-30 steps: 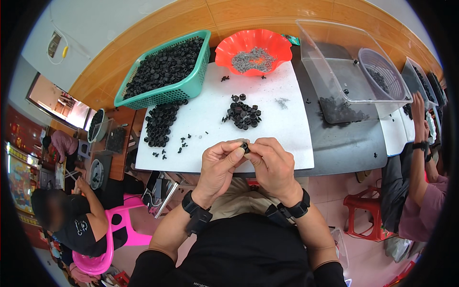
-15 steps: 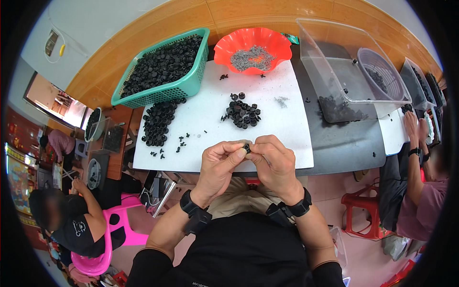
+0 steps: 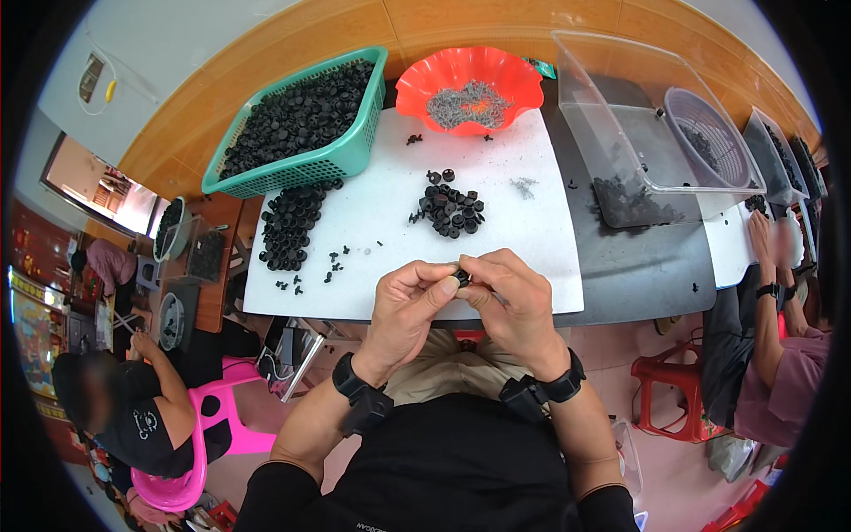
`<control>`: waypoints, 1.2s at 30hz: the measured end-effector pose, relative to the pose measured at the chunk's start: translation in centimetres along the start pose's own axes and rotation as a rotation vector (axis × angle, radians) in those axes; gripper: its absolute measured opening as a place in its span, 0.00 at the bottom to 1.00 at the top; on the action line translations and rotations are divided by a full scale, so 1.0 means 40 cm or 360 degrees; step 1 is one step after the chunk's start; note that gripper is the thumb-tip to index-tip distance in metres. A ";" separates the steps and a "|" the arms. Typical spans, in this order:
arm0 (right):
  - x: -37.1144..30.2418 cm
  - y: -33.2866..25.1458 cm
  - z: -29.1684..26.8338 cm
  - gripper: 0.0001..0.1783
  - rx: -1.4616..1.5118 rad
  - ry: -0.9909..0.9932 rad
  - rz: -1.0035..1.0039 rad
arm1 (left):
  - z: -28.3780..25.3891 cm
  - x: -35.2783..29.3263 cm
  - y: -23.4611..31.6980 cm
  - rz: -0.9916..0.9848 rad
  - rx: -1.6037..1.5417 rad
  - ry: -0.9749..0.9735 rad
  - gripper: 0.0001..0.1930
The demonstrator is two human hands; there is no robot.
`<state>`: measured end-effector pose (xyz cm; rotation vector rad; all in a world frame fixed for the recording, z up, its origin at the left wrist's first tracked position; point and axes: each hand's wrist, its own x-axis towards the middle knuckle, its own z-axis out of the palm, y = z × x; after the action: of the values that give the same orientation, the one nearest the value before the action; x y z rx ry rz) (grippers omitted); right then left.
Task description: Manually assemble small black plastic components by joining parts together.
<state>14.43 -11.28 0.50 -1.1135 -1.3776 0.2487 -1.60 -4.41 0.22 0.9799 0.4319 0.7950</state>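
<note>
Between my fingertips, over the near edge of the white board, is a small round black plastic cap. My left hand pinches it with thumb and finger. From the other side my right hand closes on the same cap, its fingers hiding part of it. Beyond my hands lies a small heap of black caps. A larger pile of similar black caps spreads at the left of the board. A few tiny black pieces lie loose between that pile and my left hand.
A green basket full of black caps stands at the back left. Beside it is a red wavy-rimmed bowl of thin grey pieces. A clear plastic bin sits at the back right. Co-workers sit left and right.
My right fingers have shifted slightly on the cap, with the forefinger now over its top. The left hand keeps its pinch. The view has moved a little.
</note>
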 end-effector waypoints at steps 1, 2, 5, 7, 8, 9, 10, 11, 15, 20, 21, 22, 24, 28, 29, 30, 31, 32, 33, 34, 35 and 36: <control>0.000 0.001 -0.001 0.19 0.0016 -0.0017 -0.0003 | -0.002 0.000 -0.001 0.0009 -0.0028 -0.0018 0.09; 0.000 0.001 -0.002 0.19 0.0017 -0.0018 -0.0001 | -0.002 0.001 -0.001 0.0007 -0.0029 -0.0016 0.09; 0.000 0.001 -0.006 0.18 0.0024 -0.0045 0.0042 | 0.001 0.003 0.001 0.0003 -0.0009 -0.0006 0.08; -0.001 0.004 -0.007 0.17 -0.0017 -0.0067 0.0040 | 0.001 0.004 0.003 -0.0040 0.0003 0.0010 0.08; -0.002 0.006 -0.008 0.17 -0.0017 -0.0067 0.0042 | 0.000 0.004 0.000 -0.0043 0.0002 0.0011 0.08; -0.003 0.006 -0.007 0.17 -0.0048 -0.0060 0.0027 | -0.002 0.003 -0.001 -0.0023 0.0031 0.0009 0.08; -0.003 0.006 -0.007 0.16 -0.0079 -0.0053 0.0012 | -0.002 0.003 -0.003 -0.0003 0.0060 0.0006 0.08; -0.003 0.004 -0.007 0.16 -0.0081 -0.0052 0.0013 | 0.001 0.003 -0.002 -0.0004 0.0059 0.0005 0.08; -0.006 0.002 -0.002 0.17 -0.0158 0.0005 -0.0042 | 0.011 0.005 0.002 0.0016 0.0092 0.0005 0.07; -0.007 0.000 -0.002 0.18 -0.0145 0.0008 -0.0042 | 0.009 0.008 0.003 0.0004 0.0029 -0.0009 0.06; -0.008 0.000 -0.002 0.18 -0.0136 -0.0009 -0.0031 | 0.010 0.008 0.004 -0.0009 0.0010 -0.0014 0.06; -0.009 0.000 -0.004 0.18 -0.0127 -0.0025 -0.0020 | 0.011 0.007 0.005 -0.0023 -0.0010 -0.0020 0.05; -0.008 -0.005 -0.009 0.19 -0.0090 -0.0055 0.0030 | 0.006 0.006 0.003 -0.0019 -0.0019 -0.0030 0.05; -0.011 -0.002 -0.014 0.19 0.0043 -0.0109 0.0138 | 0.008 0.004 0.007 -0.0048 -0.0027 -0.0025 0.05; -0.013 0.001 -0.018 0.19 0.0044 -0.0106 0.0141 | 0.007 0.006 0.005 -0.0051 -0.0025 -0.0025 0.05; -0.011 0.000 -0.017 0.19 0.0033 -0.0127 0.0135 | 0.000 0.006 0.007 -0.0068 -0.0024 -0.0032 0.05; -0.010 -0.002 -0.016 0.18 0.0023 -0.0149 0.0129 | -0.004 0.006 0.008 -0.0086 -0.0024 -0.0038 0.05; -0.008 -0.005 -0.014 0.18 0.0017 -0.0155 0.0129 | -0.006 0.005 0.010 -0.0083 -0.0032 -0.0038 0.05; -0.007 -0.005 -0.016 0.17 0.0035 -0.0149 0.0131 | -0.004 0.006 0.010 -0.0097 -0.0020 -0.0028 0.05; -0.007 -0.005 -0.018 0.16 0.0051 -0.0144 0.0133 | -0.002 0.007 0.010 -0.0110 -0.0009 -0.0019 0.05; -0.005 -0.005 -0.021 0.16 0.0053 -0.0144 0.0137 | -0.001 0.009 0.011 -0.0114 -0.0010 -0.0016 0.05; -0.003 -0.006 -0.026 0.16 0.0021 -0.0164 0.0131 | 0.001 0.009 0.012 -0.0111 0.0019 -0.0031 0.06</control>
<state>15.16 -11.99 0.79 -1.1613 -1.4206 0.3786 -1.52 -4.00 0.67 0.9778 0.4522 0.7203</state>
